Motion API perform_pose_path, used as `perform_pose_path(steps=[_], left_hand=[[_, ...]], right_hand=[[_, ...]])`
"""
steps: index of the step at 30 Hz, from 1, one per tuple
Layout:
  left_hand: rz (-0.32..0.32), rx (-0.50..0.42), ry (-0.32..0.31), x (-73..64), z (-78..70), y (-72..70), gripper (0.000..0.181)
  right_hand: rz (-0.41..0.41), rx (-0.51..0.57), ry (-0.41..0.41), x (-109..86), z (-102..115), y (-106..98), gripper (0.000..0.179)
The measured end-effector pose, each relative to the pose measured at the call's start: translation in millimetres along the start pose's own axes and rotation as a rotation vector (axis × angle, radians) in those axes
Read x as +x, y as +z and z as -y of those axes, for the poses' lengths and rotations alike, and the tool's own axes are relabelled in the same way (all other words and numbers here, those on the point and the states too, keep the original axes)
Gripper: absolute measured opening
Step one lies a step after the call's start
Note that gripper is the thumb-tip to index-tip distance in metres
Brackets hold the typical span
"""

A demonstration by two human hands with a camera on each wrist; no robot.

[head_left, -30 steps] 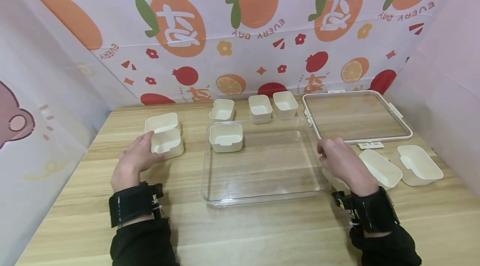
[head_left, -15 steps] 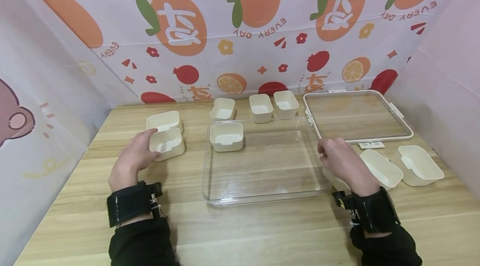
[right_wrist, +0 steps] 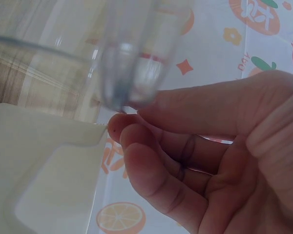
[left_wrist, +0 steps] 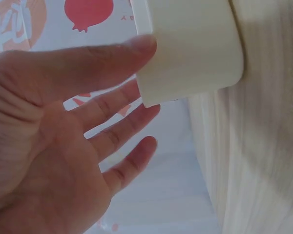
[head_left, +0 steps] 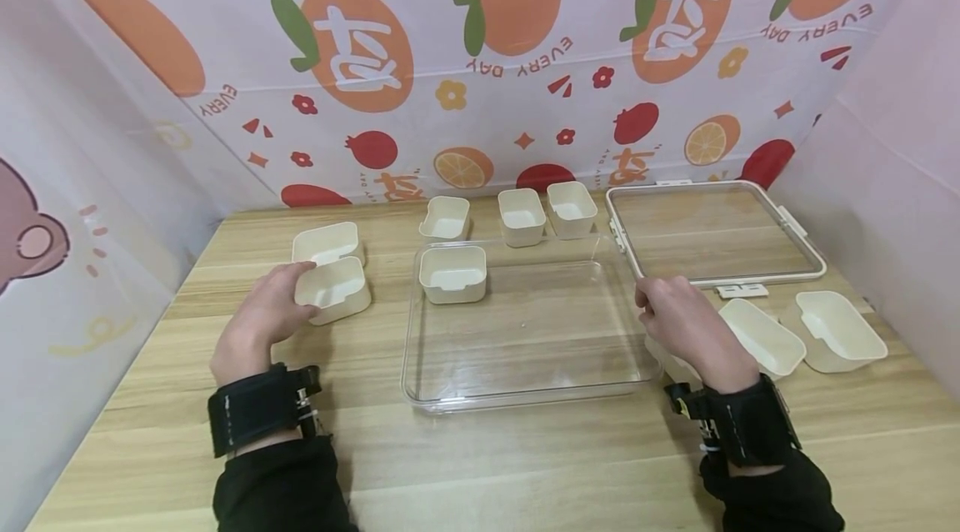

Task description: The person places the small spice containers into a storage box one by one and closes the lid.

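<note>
My left hand [head_left: 262, 315] is at the left, pinching a small cream plastic bin [head_left: 347, 307] by its rim. In the left wrist view the thumb lies on the near wall of that bin [left_wrist: 195, 53], with the fingers behind the rim. My right hand [head_left: 690, 330] pinches the right rim of a large clear plastic box [head_left: 525, 400]. The right wrist view shows thumb and curled fingertips at the clear box's edge [right_wrist: 124, 73]. Another cream bin [head_left: 453, 275] sits inside the box's back left corner.
Behind the held bin stands a second cream bin [head_left: 324, 240]. Several more line the back, among them a notched bin [head_left: 446, 218]. A clear lid with white frame [head_left: 720, 278] lies back right. Low cream bins [head_left: 843, 332] stand at the right, one partly hidden by my right hand.
My left hand has shifted slightly left and towards me, and the pinched bin has moved a little away from the one behind it. The right hand stays put on the clear box.
</note>
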State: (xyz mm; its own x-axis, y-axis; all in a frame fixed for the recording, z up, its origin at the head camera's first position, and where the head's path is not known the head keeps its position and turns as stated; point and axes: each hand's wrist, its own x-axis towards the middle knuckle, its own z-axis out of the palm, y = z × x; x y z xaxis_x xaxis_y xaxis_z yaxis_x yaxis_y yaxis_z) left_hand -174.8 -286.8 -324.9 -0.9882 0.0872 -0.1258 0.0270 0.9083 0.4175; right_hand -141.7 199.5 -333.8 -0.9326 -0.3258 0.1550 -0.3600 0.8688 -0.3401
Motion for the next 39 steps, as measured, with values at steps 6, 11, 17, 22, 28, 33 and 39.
perform_pose_path(steps=[6,11,17,22,28,33,39], left_hand=[[0.04,-0.017,0.031,-3.4,0.0,-1.4,0.075],[0.06,0.012,0.037,-4.9,-1.7,-2.1,0.073],[0.064,0.055,0.042,-3.8,-3.3,-3.3,0.067],[0.066,0.07,0.035,-2.8,-2.4,-3.9,0.073],[0.062,0.07,0.049,-0.8,0.9,-3.8,0.069],[0.044,0.066,0.084,1.2,5.0,-3.7,0.065],[0.004,0.047,0.115,2.3,3.3,-7.9,0.065]], right_hand=[[-0.003,0.006,-0.006,0.6,0.0,-0.3,0.011],[-0.002,0.016,-0.01,-0.5,-0.3,0.7,0.012],[-0.009,0.012,-0.013,-0.8,-0.5,1.2,0.012],[-0.01,0.011,-0.015,-0.7,-0.5,1.1,0.013],[-0.011,0.01,-0.015,-0.8,-0.7,1.5,0.013],[-0.004,0.007,-0.013,-0.7,-0.8,1.8,0.012],[-0.012,-0.002,-0.019,-0.5,-0.6,1.4,0.012]])
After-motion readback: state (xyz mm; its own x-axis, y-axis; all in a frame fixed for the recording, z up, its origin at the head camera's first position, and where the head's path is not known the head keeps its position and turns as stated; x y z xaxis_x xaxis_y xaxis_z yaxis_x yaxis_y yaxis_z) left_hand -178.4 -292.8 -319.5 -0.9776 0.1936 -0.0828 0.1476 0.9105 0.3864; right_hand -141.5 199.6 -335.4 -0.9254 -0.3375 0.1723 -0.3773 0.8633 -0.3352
